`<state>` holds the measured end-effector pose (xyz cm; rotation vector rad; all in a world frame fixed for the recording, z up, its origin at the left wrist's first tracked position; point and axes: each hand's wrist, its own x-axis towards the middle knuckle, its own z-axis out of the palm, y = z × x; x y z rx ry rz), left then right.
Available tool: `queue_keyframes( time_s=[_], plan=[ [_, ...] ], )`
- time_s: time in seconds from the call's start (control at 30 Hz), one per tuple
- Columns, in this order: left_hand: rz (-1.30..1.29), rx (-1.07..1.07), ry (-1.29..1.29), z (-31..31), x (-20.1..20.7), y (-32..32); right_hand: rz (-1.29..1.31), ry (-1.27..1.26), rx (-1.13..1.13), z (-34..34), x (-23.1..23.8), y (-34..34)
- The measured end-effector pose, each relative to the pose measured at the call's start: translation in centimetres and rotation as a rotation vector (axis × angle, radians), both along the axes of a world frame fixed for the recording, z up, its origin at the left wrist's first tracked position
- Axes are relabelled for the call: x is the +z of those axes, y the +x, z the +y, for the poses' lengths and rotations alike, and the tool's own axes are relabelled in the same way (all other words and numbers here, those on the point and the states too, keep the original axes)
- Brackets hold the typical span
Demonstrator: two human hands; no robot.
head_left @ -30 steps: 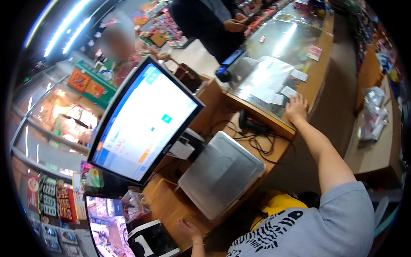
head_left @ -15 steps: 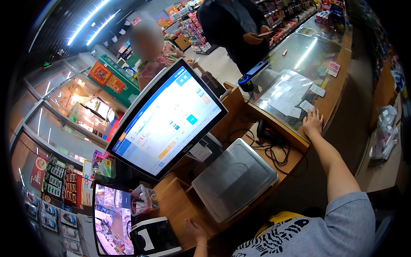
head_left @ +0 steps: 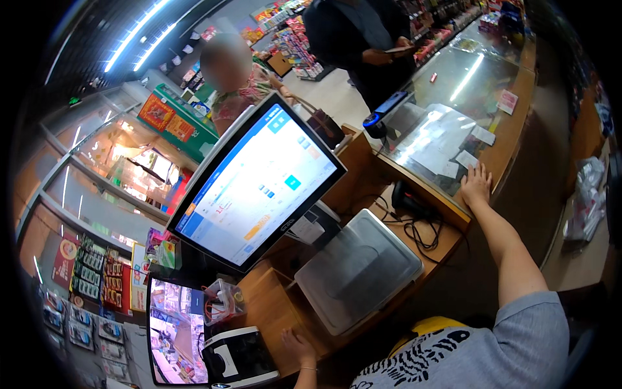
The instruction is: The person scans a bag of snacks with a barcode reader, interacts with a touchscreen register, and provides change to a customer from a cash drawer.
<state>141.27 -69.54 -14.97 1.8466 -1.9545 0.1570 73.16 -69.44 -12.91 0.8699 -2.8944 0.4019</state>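
I see right hand (head_left: 476,186) open, flat on edge of glass counter (head_left: 495,83), white paper slip (head_left: 466,159) near fingertips. Left hand (head_left: 299,348) open too, on wooden desk (head_left: 262,295), near black-and-white machine (head_left: 251,353).

From my remote place I can see that the person wears a grey shirt (head_left: 528,353), its colour slightly mottled. The right sleeve (head_left: 526,316) is short and rather wide, and it ends above the elbow with a straight hem. On the front I notice a black print (head_left: 414,353), made of many curved stripes beside a rounded dark shape; together they resemble a fish. Around the left wrist goes a thin, pale bracelet (head_left: 308,369). Both hands, the left hand (head_left: 299,347) and the right hand (head_left: 476,185), are bare. Next to the shirt a bright yellow piece (head_left: 435,325) shows; whether it is worn, I cannot tell.
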Motion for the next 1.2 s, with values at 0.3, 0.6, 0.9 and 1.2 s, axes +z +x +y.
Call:
queue_keyframes(
  time_s=[0.3, 0.6, 0.9, 1.2],
  plan=[
    [-0.005, 0.019, 0.042, 0.2, -0.1, 0.0, 0.034, 0.017, 0.085, -0.3, -1.5, -1.2],
    [-0.049, 0.172, 0.109, -0.6, 6.8, -1.9, -0.092, -0.681, 0.555, 2.2, -0.6, -1.1],
    [-0.237, -0.003, -0.595, -3.0, 32.5, -20.1, -0.301, -0.622, 0.905, 3.0, 2.5, -1.8],
    [-0.223, -0.123, -0.454, -10.6, 44.2, -32.9, -0.32, -0.574, 1.016, 2.7, 2.6, -3.1]
  ],
)
